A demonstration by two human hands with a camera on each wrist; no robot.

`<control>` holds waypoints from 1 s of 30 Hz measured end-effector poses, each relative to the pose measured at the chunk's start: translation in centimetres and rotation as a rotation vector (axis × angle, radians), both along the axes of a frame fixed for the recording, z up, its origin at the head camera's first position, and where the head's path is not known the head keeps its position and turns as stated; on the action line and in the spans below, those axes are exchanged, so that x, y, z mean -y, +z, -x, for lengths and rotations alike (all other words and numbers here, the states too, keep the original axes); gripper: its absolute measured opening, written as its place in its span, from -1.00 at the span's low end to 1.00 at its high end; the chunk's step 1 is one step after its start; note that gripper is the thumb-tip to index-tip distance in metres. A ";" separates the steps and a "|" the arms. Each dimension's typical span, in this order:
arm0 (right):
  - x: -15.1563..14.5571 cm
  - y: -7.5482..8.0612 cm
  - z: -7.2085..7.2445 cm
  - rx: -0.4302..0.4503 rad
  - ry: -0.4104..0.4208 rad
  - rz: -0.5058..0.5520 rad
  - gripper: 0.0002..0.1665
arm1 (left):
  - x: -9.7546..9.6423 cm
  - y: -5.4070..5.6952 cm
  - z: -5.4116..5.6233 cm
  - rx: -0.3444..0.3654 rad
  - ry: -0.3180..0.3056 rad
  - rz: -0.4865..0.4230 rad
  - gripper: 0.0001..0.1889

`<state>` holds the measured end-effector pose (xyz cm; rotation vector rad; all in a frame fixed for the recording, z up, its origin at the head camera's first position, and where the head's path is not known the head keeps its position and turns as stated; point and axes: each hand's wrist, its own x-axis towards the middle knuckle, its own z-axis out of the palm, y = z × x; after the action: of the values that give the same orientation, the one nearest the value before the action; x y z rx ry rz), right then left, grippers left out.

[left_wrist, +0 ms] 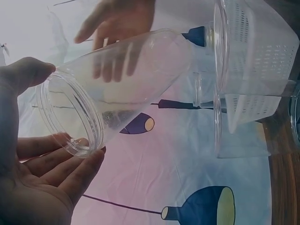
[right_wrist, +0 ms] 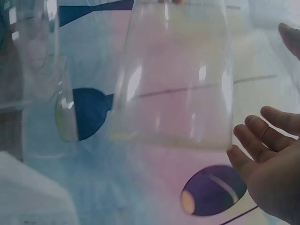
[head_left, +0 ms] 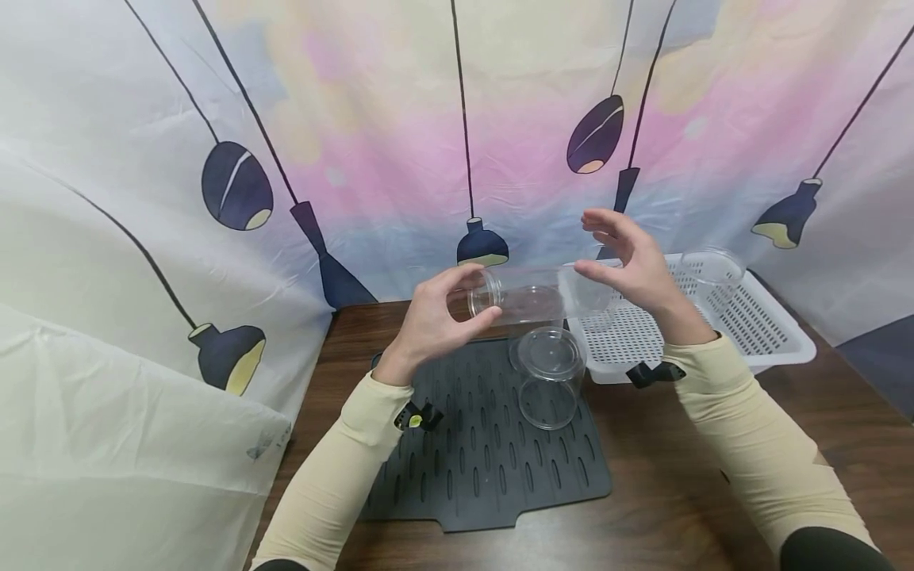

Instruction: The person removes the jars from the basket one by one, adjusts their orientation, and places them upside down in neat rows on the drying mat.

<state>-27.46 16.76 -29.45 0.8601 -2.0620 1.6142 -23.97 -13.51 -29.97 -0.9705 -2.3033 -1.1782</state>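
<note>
Held on its side above the drying mat is a clear jar (head_left: 528, 295) with a threaded neck. My left hand (head_left: 435, 317) grips it at the neck, thumb on one side of the rim and fingers on the other, as the left wrist view shows of the jar (left_wrist: 136, 70). At the jar's other end my right hand (head_left: 631, 266) is spread, its fingertips right by the base in the right wrist view. A second clear container (head_left: 548, 404) stands upright on the dark grey drying mat (head_left: 464, 476), below the held jar.
A white perforated basket (head_left: 785, 345) stands at the right on the brown wooden table (head_left: 685, 492), with another clear container (head_left: 714, 268) at its far side. Behind the table hangs a cloth (head_left: 400, 143) printed with lamps.
</note>
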 end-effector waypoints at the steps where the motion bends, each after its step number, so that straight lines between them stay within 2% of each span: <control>1: -0.2 -0.3 0.2 0.021 0.025 0.038 -0.22 | 0.0 0.0 0.0 0.000 0.000 -0.003 -0.45; 5: -1.0 -1.7 0.8 0.089 0.112 0.215 -0.32 | 0.2 -0.1 0.1 -0.005 -0.011 -0.025 -0.46; 9: -1.2 -3.5 1.4 0.106 0.199 0.410 -0.33 | 0.2 -0.3 0.2 -0.018 -0.035 -0.050 -0.47; 13: -0.9 -5.1 2.0 0.118 0.346 0.579 -0.32 | 0.3 -0.5 0.3 -0.023 -0.040 -0.066 -0.47; 16: -0.5 -6.2 2.1 0.134 0.460 0.665 -0.32 | 0.2 -0.5 0.3 -0.030 -0.031 -0.062 -0.46; 19: -0.1 -7.0 2.0 0.180 0.547 0.713 -0.32 | 0.2 -0.5 0.3 -0.040 -0.019 -0.054 -0.45; 25: 0.6 -7.8 1.8 0.283 0.700 0.817 -0.28 | 0.0 -0.5 0.3 -0.056 -0.035 -0.070 -0.44; 30: 0.8 -8.3 2.0 0.259 0.834 0.760 -0.40 | -0.3 -0.6 0.3 -0.041 -0.049 -0.093 -0.42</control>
<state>-29.44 15.96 -37.77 1.3158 -1.0068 2.7773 -24.29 -13.21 -30.56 -1.0124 -2.1840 -1.2605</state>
